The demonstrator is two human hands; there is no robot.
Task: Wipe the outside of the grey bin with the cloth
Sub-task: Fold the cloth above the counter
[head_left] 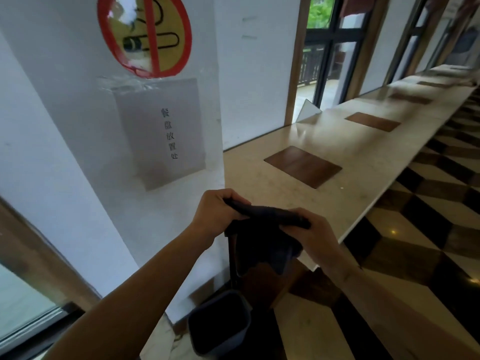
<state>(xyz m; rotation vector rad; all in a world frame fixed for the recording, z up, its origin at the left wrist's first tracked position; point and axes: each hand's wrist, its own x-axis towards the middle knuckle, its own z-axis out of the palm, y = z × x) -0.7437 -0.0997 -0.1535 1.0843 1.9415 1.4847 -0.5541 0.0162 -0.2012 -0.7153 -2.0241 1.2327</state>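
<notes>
A dark cloth (262, 242) is stretched between both hands at chest height, with its lower part hanging loose. My left hand (215, 214) grips its left end and my right hand (315, 236) grips its right end. The grey bin (220, 326) stands upright and open on the floor well below the hands, against the foot of the white pillar. Neither hand touches the bin, and its inside looks dark.
A white pillar (155, 126) with a no-smoking sign and a paper notice stands to the left. A long beige counter (350, 157) with wooden inlays runs away on the right. The floor (428, 229) is patterned in black, brown and cream tiles. A dark wooden piece stands behind the bin.
</notes>
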